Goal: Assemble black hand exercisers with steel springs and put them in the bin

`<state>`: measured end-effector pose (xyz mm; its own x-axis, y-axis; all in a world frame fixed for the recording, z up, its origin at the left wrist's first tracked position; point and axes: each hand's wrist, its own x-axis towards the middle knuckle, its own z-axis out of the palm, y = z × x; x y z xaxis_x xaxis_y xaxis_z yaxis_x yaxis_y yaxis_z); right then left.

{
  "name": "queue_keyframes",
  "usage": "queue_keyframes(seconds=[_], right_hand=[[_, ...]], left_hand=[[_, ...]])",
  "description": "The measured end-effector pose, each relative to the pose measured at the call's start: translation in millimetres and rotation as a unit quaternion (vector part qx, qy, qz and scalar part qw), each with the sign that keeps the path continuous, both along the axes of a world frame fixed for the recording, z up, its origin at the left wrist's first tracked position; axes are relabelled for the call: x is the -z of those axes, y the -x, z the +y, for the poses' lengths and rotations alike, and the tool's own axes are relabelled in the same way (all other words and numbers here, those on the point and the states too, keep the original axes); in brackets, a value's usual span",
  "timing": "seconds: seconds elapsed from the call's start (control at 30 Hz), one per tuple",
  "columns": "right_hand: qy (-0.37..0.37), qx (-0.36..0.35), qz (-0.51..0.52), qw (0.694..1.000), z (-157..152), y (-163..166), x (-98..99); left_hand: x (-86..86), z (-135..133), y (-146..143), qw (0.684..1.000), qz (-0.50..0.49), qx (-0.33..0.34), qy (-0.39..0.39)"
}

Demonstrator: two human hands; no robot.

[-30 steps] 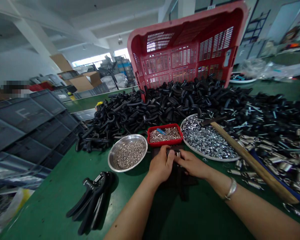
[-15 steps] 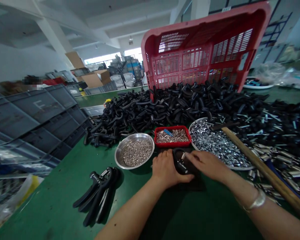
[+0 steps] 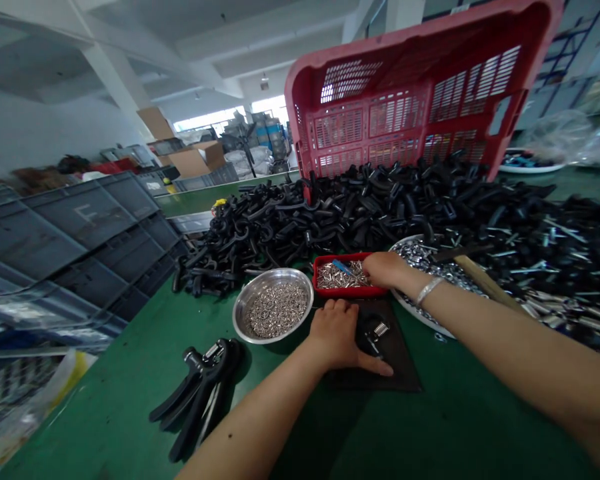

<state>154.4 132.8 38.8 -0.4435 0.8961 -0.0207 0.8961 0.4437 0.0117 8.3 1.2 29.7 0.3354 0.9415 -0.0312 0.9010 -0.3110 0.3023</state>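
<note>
Head view: red tray (image 3: 350, 292) holds silver pins (image 3: 334, 276); right hand (image 3: 384, 270) dips into its right end, grip hidden. Left of tray: steel bowl (image 3: 241, 308), small metal bits. Right: plate (image 3: 429, 325), shiny pieces. Tray's near side: black sprung part (image 3: 381, 330), left hand (image 3: 337, 337) beside it, palm-down, thumb out, grip unclear.

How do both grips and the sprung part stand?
Left grip at black sprung part, on dark mat. Right grip over red tray's right end, hold unclear. Hammer nearby, right side.
</note>
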Motion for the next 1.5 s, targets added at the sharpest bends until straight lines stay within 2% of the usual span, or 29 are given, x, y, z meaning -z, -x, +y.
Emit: queue_keyframes(seconds=[0.07,0.1,0.2,0.3,0.43,0.57,0.67,0.77,0.87,0.93,1.0,1.13,1.3,1.5], right_hand=[[-0.004,0.003,0.018,1.000,1,-7,0.6],[-0.006,0.003,0.028,1.000,1,-10,0.7],[-0.008,-0.004,0.060,0.998,1,-18,2.0],[-0.004,-0.015,0.098,0.995,1,-21,5.3],[0.007,-0.008,0.148,0.989,1,-25,7.7],[0.011,0.000,0.194,0.981,-12,-29,3.5],[0.053,-0.028,0.235,0.970,-37,-32,1.0],[0.097,-0.051,0.267,0.957,-66,-38,5.5],[0.092,-0.041,0.262,0.960,-87,-44,15.8],[0.081,-0.037,0.255,0.963,-94,-47,22.6],[0.059,-0.037,0.247,0.966,-98,-49,26.8],[0.031,-0.053,0.219,0.974,-102,-51,25.7],[-0.003,-0.063,0.141,0.988,-106,-48,17.4],[-0.069,-0.092,0.032,0.993,-110,-38,16.2]], left_hand=[[-7.5,17,5,0.999,-0.022,-0.037,-0.012],[-10.9,29,7,0.997,-0.020,-0.076,-0.024],[-15.8,69,11,0.985,0.037,-0.166,-0.014],[-11.7,99,12,0.982,0.063,-0.178,0.015],[-2.3,112,10,0.983,0.050,-0.177,0.012],[-2.9,106,8,0.982,0.016,-0.189,-0.022],[-7.1,91,7,0.977,-0.046,-0.203,-0.047],[-7.2,64,7,0.974,-0.174,-0.140,-0.025],[-1.2,34,8,0.964,-0.259,-0.054,0.009],[4.4,18,9,0.955,-0.289,-0.050,0.039],[9.3,9,9,0.946,-0.306,-0.081,0.068],[13.5,4,7,0.950,-0.287,-0.109,0.063],[10.5,6,1,0.984,-0.154,-0.092,-0.002],[11.7,7,-4,0.993,-0.072,-0.088,-0.025]])
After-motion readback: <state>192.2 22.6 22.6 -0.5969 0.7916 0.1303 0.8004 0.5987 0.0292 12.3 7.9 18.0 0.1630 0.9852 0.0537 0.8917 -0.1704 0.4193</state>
